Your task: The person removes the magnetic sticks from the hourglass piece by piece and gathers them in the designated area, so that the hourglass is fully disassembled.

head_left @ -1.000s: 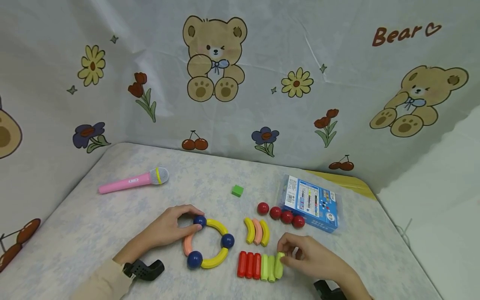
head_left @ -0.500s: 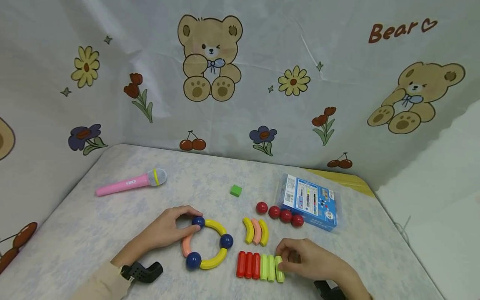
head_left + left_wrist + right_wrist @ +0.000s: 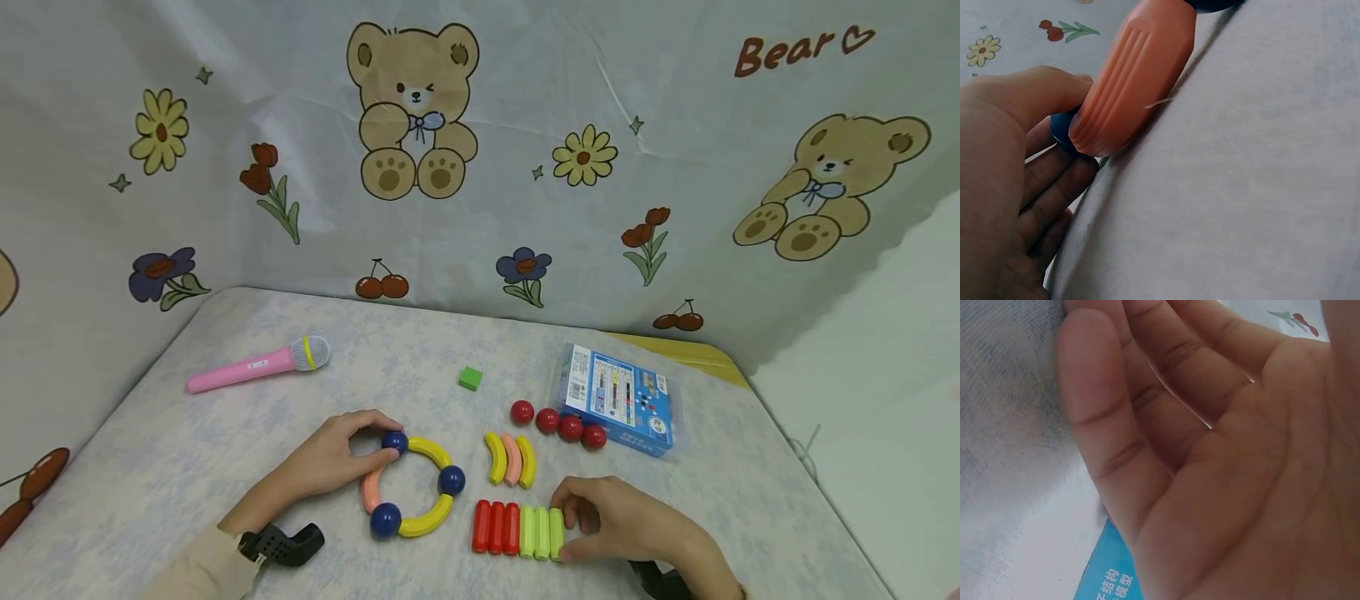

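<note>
My left hand (image 3: 333, 458) pinches a dark blue ball (image 3: 394, 442) on a ring of blue balls joined by curved yellow sticks (image 3: 427, 518) and a curved orange stick (image 3: 1138, 75). The ring lies on the table. My right hand (image 3: 618, 521) has its thumb and forefinger at the two ends of a light green stick (image 3: 557, 533), the rightmost in a row. The other green sticks (image 3: 535, 533) and the red sticks (image 3: 496, 527) lie side by side to its left. In the right wrist view the right hand's fingers (image 3: 1094, 381) bend loosely; the stick is hidden there.
Behind the row lie curved yellow and orange sticks (image 3: 512, 460), several red balls (image 3: 547, 420) and a blue box (image 3: 618, 400). A small green block (image 3: 470, 378) sits farther back. A pink toy microphone (image 3: 258, 364) lies at the back left of the table.
The rightmost green stick has come down from a tilt into line with the others, as my right thumb shifted to its near end. My left hand stays on the ring.
</note>
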`<state>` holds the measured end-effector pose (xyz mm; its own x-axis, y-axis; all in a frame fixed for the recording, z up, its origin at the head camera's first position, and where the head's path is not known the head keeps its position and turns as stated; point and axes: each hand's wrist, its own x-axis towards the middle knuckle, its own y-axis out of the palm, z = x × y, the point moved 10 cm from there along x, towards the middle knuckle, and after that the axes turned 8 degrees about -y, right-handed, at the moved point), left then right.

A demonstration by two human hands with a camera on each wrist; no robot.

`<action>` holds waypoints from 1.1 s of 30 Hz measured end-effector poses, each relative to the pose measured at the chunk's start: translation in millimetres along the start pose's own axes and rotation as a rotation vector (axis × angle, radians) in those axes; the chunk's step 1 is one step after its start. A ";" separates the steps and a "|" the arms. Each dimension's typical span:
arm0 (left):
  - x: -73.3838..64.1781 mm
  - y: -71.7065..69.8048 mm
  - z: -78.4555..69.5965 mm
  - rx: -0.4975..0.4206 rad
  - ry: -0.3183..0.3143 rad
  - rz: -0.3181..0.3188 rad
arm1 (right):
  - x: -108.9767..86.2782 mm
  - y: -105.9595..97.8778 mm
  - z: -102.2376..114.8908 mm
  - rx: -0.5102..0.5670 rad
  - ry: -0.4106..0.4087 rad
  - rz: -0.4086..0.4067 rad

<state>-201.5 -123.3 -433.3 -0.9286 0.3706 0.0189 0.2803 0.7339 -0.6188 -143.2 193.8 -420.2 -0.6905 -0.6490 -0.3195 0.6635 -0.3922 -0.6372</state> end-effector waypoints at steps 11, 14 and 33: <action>-0.8 -1.5 -0.2 -0.003 -0.004 -0.003 | 1.1 -0.2 1.0 -0.026 0.021 -0.001; -0.9 -1.8 0.5 -0.002 -0.011 -0.003 | 1.4 0.0 0.8 -0.022 0.028 0.006; -1.8 -1.6 -2.7 -0.019 0.008 -0.004 | 32.9 -24.6 64.8 -0.294 -0.165 -0.206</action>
<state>-199.6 -123.6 -430.2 -0.9280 0.3716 0.0276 0.2808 0.7459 -0.6040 -163.6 139.9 -369.7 -0.7293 -0.6814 -0.0625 0.3886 -0.3373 -0.8574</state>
